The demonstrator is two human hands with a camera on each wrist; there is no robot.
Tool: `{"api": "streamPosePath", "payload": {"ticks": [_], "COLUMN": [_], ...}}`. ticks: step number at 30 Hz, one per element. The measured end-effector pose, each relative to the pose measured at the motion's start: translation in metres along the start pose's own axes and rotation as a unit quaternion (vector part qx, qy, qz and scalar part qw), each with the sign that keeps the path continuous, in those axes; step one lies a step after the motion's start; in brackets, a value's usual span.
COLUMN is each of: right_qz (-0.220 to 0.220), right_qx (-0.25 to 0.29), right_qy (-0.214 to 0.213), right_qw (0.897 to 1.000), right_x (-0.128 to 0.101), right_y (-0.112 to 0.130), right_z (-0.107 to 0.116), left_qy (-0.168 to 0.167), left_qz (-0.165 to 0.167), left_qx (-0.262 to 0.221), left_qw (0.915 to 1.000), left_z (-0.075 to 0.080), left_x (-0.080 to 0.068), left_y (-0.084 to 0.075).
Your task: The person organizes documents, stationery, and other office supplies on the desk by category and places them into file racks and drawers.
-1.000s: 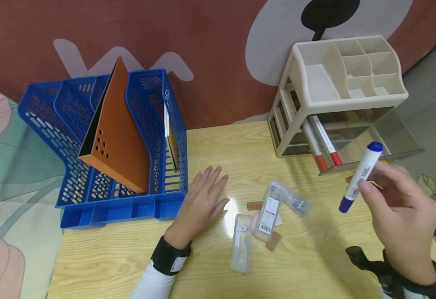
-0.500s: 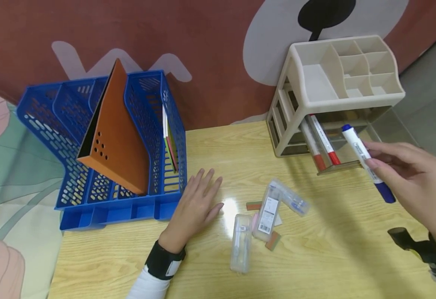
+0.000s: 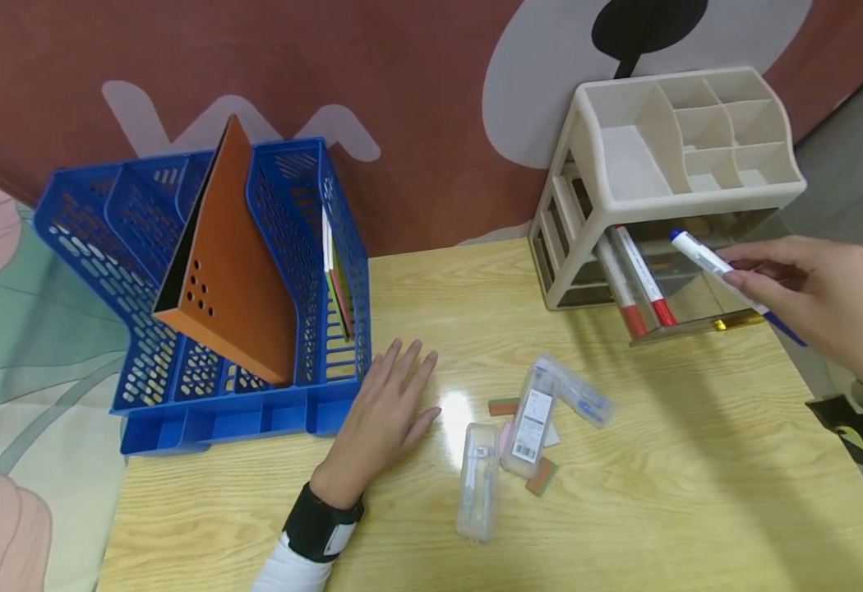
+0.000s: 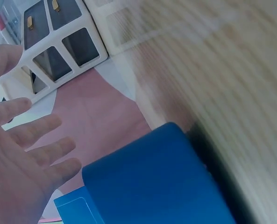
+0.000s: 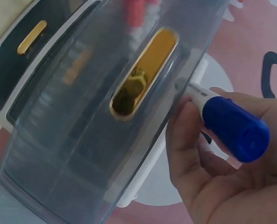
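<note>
The beige drawer organizer [image 3: 668, 177] stands at the far right corner of the worktop [image 3: 624, 510], and everything else is placed from it. One clear drawer [image 3: 686, 284] is pulled out of its front; two red-capped markers [image 3: 634, 279] lie inside, side by side against the drawer's left wall. Just right of them, over the open drawer, the right hand [image 3: 823, 300] pinches one blue-capped marker [image 3: 723, 275] between thumb and fingers, with its capped tip pointing back toward the organizer; the right wrist view shows that blue-capped marker [image 5: 231, 123] close beside the drawer's gold handle [image 5: 143, 72]. The organizer's top tray holds seven compartments, as far as can be counted. Well to the left of the organizer, against the wall, sits one blue file rack [image 3: 202, 288] with one brown folder [image 3: 235, 263] leaning in it. The left hand [image 3: 390, 407] rests flat on the worktop just beside the rack's front right corner, fingers straight and spread, holding nothing. Between that hand and the organizer, nearer the hand, lie three clear plastic cases [image 3: 531, 419] in a loose cluster, with two small brown erasers [image 3: 541, 477] among them.
</note>
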State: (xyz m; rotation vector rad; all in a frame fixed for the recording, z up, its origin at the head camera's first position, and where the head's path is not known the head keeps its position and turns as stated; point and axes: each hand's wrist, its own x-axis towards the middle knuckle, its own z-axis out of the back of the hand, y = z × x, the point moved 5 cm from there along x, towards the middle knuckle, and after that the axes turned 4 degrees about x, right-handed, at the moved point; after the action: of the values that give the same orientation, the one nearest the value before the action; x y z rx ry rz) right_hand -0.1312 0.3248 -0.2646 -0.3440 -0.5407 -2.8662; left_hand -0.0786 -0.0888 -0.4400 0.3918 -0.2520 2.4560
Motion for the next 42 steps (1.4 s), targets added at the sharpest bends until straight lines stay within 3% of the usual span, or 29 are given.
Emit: {"api": "streamPosePath", "payload": {"ticks": [4, 9, 18, 27, 38, 42], "right_qz": [0.006, 0.02, 0.049, 0.077, 0.007, -0.002], "right_qx": [-0.047, -0.061, -0.06, -0.042, -0.03, -0.028], "right_qy": [0.046, 0.079, 0.065, 0.066, 0.151, 0.149], "right_qw": [0.998, 0.995, 0.995, 0.994, 0.988, 0.988], "right_x": [0.017, 0.036, 0.053, 0.055, 0.061, 0.057], "right_y": [-0.004, -0.008, -0.003, -0.002, -0.008, -0.008], "right_z": [-0.006, -0.019, -0.037, -0.053, -0.069, -0.065], "left_qy": [-0.002, 0.012, 0.039, 0.054, 0.057, 0.054], "left_qz": [-0.003, -0.003, -0.009, -0.01, -0.009, -0.008], "left_qx": [0.004, 0.014, 0.03, 0.037, 0.03, 0.033], "left_qw": [1.0, 0.9998, 0.9987, 0.9978, 0.9979, 0.9979], "left_z": [0.0, 0.0, -0.002, -0.006, -0.009, -0.011], "left_x": [-0.002, -0.003, -0.007, -0.011, -0.014, -0.015], "left_y": [-0.001, -0.003, -0.008, -0.011, -0.011, -0.01]}}
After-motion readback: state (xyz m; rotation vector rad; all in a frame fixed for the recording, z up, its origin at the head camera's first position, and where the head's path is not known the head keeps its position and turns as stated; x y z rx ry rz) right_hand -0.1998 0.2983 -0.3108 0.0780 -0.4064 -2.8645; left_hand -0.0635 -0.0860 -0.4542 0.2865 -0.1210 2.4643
